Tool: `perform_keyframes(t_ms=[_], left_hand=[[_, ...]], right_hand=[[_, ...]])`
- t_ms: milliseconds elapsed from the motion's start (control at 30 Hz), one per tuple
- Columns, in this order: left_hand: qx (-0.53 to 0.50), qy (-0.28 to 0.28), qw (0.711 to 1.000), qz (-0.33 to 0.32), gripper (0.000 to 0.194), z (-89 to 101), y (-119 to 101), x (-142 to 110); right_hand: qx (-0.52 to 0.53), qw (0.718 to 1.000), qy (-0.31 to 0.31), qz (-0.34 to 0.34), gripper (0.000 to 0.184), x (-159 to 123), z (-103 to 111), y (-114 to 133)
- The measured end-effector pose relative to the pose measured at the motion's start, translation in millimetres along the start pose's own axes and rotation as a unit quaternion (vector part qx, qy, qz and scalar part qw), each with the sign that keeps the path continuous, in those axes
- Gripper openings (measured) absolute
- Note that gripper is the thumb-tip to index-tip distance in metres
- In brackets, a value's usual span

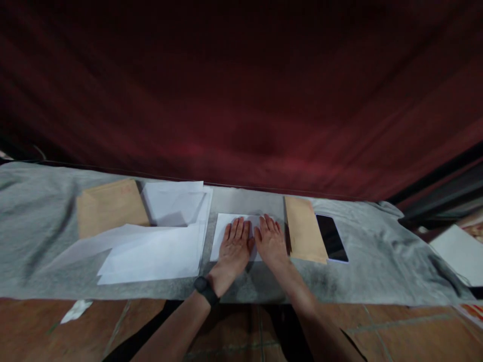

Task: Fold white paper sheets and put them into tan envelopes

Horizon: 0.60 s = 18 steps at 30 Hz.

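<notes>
Both palms press flat on a white sheet of paper [219, 241] in the middle of the cloth-covered surface. My left hand [237, 244] lies on its left part with fingers stretched out, and a dark watch [206, 290] is on that wrist. Beside it, my right hand [269, 240] rests flat on the right part, fingers extended and thumb close to the left one. Much of the sheet is hidden beneath the hands, so I cannot tell whether it is folded. Just right of the right hand are brown envelopes [304, 229].
Loose white sheets [158, 254] overlap at the left, partly by a stack of brown envelopes [113, 208]. A dark-screened phone or tablet [332, 238] lies at the right. Grey cloth [377, 251] covers the surface. A dark red curtain [241, 100] hangs behind; crumpled tissue [76, 310] lies on the tiled floor.
</notes>
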<state>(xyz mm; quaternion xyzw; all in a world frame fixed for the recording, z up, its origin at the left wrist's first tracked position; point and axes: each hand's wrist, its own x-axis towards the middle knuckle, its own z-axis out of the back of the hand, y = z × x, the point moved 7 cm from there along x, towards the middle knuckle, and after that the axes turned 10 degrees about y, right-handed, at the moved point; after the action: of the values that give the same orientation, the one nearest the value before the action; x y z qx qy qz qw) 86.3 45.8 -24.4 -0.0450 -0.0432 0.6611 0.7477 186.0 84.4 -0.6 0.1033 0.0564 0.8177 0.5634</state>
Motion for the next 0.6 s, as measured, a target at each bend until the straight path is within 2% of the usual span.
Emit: perform_keyframes(t_ms=[100, 233, 433, 600], left_hand=[[0.009, 0.003, 1.0, -0.002, 0.061, -6.0, 9.0, 1.9], [0.01, 0.017, 0.999, 0.03, 0.069, -9.3, 19.6, 5.9], [0.024, 0.011, 0.999, 0.031, 0.061, 0.0, 19.0, 5.8], [0.024, -0.013, 0.999, 0.037, 0.055, 4.3, 31.1, 1.9]], right_hand=[[0.047, 0.996, 0.002, 0.069, 0.05, 6.6, -12.8, 18.2], [0.065, 0.993, 0.034, 0.094, 0.053, 8.7, -33.2, 30.4], [0.046, 0.995, 0.033, 0.08, 0.053, 5.5, -37.7, 24.2], [0.005, 0.996, 0.007, 0.086, 0.055, 0.9, -36.0, 13.3]])
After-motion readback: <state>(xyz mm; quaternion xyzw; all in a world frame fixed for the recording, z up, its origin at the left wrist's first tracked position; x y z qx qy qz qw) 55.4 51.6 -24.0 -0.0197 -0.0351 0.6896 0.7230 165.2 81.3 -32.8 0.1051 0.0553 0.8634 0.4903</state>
